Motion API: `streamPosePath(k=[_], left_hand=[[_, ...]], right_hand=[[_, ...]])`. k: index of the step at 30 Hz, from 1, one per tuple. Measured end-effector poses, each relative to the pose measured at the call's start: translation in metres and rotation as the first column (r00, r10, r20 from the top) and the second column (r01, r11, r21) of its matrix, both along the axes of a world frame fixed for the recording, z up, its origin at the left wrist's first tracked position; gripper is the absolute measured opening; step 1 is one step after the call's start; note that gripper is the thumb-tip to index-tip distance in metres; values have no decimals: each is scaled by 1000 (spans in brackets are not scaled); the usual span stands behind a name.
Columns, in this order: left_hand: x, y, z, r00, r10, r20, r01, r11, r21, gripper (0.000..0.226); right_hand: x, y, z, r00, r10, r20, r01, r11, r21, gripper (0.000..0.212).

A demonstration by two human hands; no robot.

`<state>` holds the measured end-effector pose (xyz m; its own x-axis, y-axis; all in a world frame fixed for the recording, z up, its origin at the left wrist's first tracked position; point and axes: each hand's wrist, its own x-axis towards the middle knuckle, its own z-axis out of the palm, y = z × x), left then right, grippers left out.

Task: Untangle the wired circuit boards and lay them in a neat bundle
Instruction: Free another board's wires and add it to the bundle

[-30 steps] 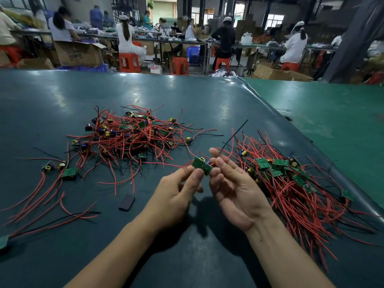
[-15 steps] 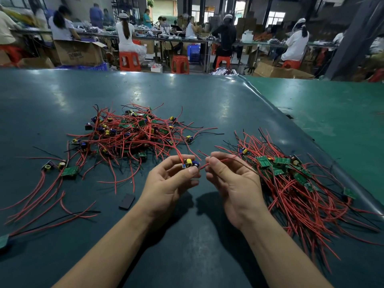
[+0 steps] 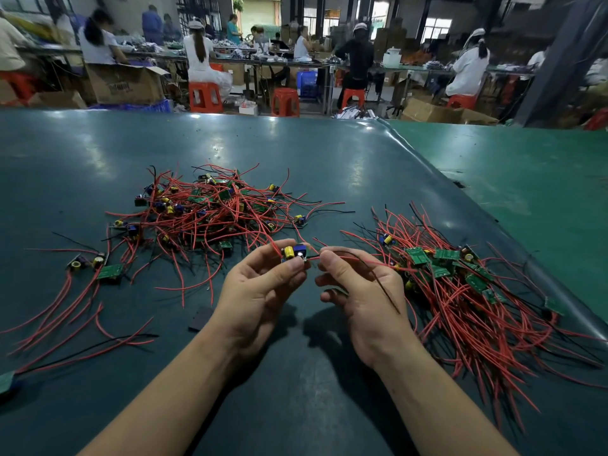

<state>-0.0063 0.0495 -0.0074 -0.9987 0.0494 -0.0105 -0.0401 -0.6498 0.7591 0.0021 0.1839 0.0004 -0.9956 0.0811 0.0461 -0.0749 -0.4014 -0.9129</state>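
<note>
Between 2 wire piles (image 3: 210, 212), (image 3: 467, 291), left hand (image 3: 260, 291) pinching board (image 3: 293, 253)

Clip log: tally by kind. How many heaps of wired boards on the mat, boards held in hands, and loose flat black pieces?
Heaps of wired boards: 2, tangled heap and sorted bundle
Held board: 1, in left hand, its wire pinched by right hand
Flat black piece: 1
Total: 4

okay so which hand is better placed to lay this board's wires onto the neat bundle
Right, probably. The right hand already pinches the red wires trailing from the board held by the left hand, and the neat bundle lies directly beside it, on the right.
</note>
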Motion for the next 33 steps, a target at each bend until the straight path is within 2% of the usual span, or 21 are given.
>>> streamPosePath(k=[3, 7, 10, 13, 17, 19, 24, 29, 33], left_hand=[[0, -1, -1, 1000, -12, -20, 12, 1000, 2, 26], [2, 3, -5, 988, 30, -150, -61, 976, -208, 29], [3, 3, -6, 984, 68, -163, -119, 937, -327, 30], [2, 3, -5, 986, 79, -144, -118, 951, -286, 32], [2, 4, -3, 985, 100, -137, -133, 958, -253, 31], [1, 3, -2, 987, 103, -123, -128, 967, -219, 29], [2, 3, -1, 991, 57, -119, -77, 982, -171, 26], [1, 2, -1, 992, 46, -118, -67, 981, -183, 22], [2, 2, -1, 993, 30, -112, -47, 987, -155, 20]], right_hand=[[-1, -1, -1, 1000, -8, 26, 8, 1000, -11, 14], [-2, -1, -4, 998, 29, 55, -30, 1000, 8, 13], [-4, 1, -6, 999, 3, 50, -4, 1000, 13, 13], [-6, 3, -4, 997, -39, 67, 42, 998, -40, 10], [-13, 13, -1, 987, -154, 55, 158, 984, -79, 17], [-13, 15, 0, 988, -144, 58, 149, 985, -88, 18], [-19, 17, 0, 985, -116, 130, 130, 985, -109, 43], [-19, 22, 0, 984, -154, 92, 168, 972, -167, 24], [-22, 22, 0, 975, -142, 172, 172, 969, -179, 46]])
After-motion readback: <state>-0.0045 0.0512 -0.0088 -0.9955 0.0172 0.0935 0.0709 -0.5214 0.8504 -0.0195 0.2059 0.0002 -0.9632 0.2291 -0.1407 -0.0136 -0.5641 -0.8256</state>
